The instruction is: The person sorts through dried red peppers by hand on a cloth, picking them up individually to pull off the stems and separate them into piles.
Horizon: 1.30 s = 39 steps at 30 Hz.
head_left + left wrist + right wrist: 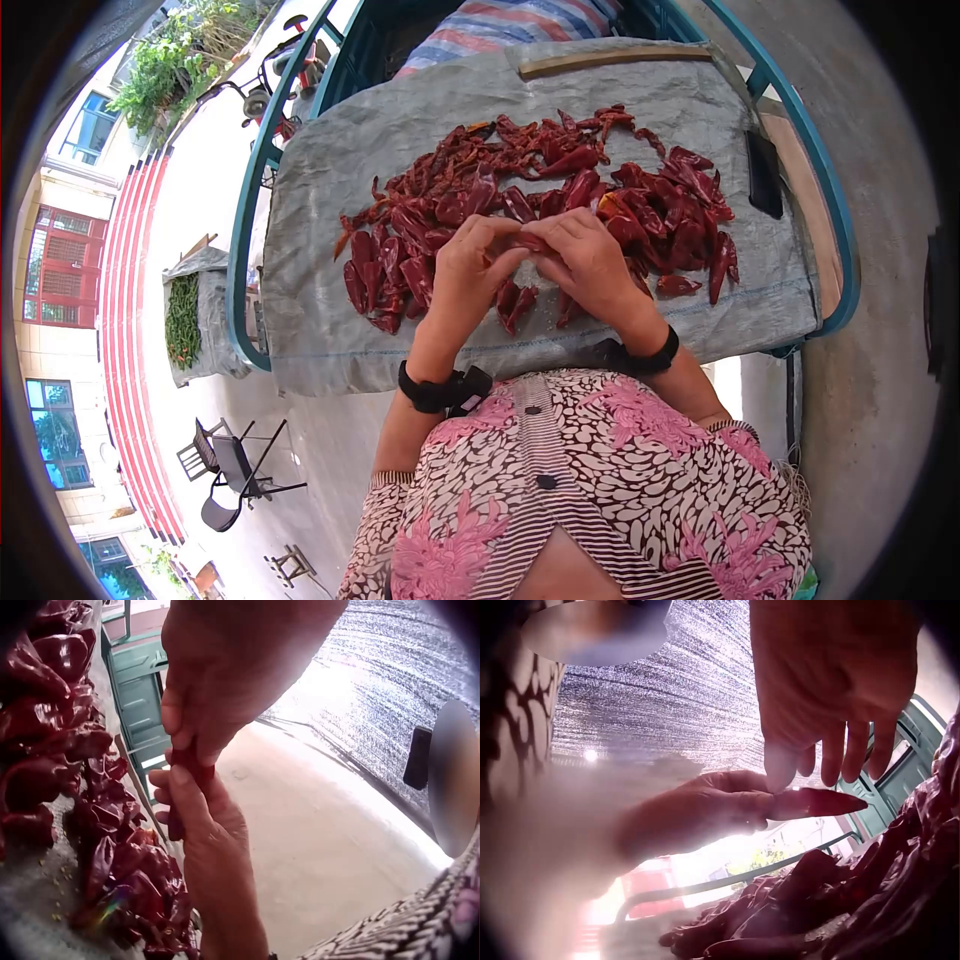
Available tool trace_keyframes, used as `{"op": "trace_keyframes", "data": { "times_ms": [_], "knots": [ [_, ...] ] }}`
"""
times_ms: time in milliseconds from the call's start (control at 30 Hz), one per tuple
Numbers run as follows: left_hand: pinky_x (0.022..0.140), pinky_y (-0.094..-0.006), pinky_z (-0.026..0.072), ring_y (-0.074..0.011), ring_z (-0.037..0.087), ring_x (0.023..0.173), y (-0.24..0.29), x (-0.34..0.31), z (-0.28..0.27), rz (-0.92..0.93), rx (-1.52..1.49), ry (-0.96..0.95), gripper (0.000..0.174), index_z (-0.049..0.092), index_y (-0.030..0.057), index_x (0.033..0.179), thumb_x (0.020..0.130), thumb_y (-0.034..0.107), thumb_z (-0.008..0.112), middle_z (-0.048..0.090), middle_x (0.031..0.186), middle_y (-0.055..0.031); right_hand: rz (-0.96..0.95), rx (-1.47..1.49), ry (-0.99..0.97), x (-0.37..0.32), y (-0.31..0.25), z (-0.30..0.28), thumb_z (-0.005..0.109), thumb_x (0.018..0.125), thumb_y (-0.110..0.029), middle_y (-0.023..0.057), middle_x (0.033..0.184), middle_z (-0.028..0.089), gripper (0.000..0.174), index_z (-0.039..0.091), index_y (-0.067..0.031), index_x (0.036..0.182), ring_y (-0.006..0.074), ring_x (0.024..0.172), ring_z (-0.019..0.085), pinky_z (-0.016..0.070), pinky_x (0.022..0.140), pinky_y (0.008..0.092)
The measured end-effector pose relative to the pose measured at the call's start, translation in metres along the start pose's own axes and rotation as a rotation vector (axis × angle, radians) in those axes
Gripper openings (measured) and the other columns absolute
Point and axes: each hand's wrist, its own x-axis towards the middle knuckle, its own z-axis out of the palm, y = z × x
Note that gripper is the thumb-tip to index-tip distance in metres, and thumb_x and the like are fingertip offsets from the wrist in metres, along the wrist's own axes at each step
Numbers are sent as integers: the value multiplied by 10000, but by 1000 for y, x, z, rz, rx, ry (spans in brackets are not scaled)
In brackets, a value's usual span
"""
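Both hands meet over the near side of the pepper pile, holding one dark red chili pepper between them. My left hand pinches it at one end with thumb and fingertips. In the right wrist view the pepper sticks out from that pinch, its tip pointing away. The thumb of my right hand lies on the pepper, with the fingers behind it, as the left wrist view shows. Beneath the hands, shiny red peppers lie loose. Farther back is a heap of more shrivelled, darker pieces.
A grey woven sheet covers the cart bed, framed by blue-green rails. A black phone lies at the right, a wooden strip at the back. Green peppers and a folding chair stand off left.
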Motion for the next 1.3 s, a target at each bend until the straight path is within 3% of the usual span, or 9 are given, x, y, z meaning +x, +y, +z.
{"op": "trace_keyframes", "data": {
  "times_ms": [133,233,367,467,633,833,933,1100,1300],
  "knots": [
    [810,-321,519,-207,668,960,-7,-1,17,-215,-543,190,292,704,39,1146,861,49,766,685,1059,-97,260,38,-99,-6,-9,0,730,911,-204,134,1029,698,372,641,-98,1256,348,916,648,504,843,439],
    [923,-402,472,-277,591,1074,-35,-1,16,-30,350,199,341,714,55,1128,817,155,811,637,1143,-109,360,-89,8,-7,-3,-6,719,913,-190,140,1037,700,391,630,-84,1279,354,970,635,484,881,448],
    [994,-452,396,-324,481,1188,-52,-9,20,-108,677,7,423,716,67,1106,760,278,836,592,1212,-98,308,-307,155,-6,4,-13,726,899,-177,127,1013,691,414,626,-71,1286,339,981,627,476,888,461],
    [930,-438,420,-314,535,1091,-52,-7,25,29,589,158,331,716,80,1026,745,205,838,632,1141,-86,257,-214,167,-8,7,-10,735,898,-207,104,989,693,394,637,-75,1256,308,961,638,474,864,444],
    [870,-420,457,-307,569,986,-36,3,13,53,239,-95,284,709,63,1057,780,87,768,680,1030,-62,383,57,-124,1,-20,-3,706,940,-304,65,915,700,310,664,-80,1149,287,854,665,466,774,410],
    [808,-369,497,-269,601,887,-35,-3,7,171,227,33,337,701,60,1135,806,51,775,678,1080,-110,341,96,28,-3,-8,12,663,979,-238,111,913,703,165,674,-91,1054,335,817,672,492,715,425],
    [778,-373,502,-259,609,867,-28,-14,-7,-115,231,55,305,695,61,1112,819,81,778,665,1110,-113,483,117,88,-3,2,-1,654,990,-236,119,841,687,157,685,-106,1071,349,753,661,494,650,423],
    [709,-434,524,-305,713,808,-22,-25,-16,-286,456,-424,296,711,83,939,893,375,728,724,812,-99,618,-82,5,5,6,-36,685,975,-286,105,770,674,220,697,-115,1112,285,655,658,497,604,381],
    [741,-465,532,-346,705,840,-35,-31,7,-233,540,-566,301,697,61,951,862,347,726,731,869,-139,531,69,-107,1,-5,-27,709,947,-331,103,776,696,277,695,-112,1117,258,688,692,521,621,369]
  ]
}}
